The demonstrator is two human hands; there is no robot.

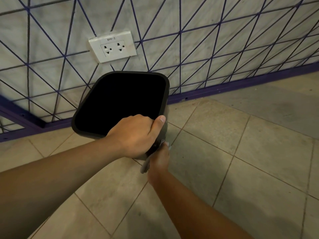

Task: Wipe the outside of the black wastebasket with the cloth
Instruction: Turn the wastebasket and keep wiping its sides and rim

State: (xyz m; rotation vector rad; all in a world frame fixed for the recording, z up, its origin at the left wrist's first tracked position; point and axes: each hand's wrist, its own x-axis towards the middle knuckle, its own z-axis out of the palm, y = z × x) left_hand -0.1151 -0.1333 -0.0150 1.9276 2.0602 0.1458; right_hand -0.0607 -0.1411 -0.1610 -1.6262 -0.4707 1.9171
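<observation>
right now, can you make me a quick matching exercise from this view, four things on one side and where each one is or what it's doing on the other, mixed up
Things:
1. left hand
2. right hand
3. wastebasket
4. power socket

Places or states:
A. mounted on the wall
B. holds the grey cloth against the wastebasket's side
C. tilted, its opening facing the camera
D. grips the wastebasket's rim

Pairs: 1-D, 2-B, 3-C, 4-A

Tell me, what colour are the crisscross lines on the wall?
Dark purple-blue lines crisscross the pale marbled wall, seen in the head view.
</observation>
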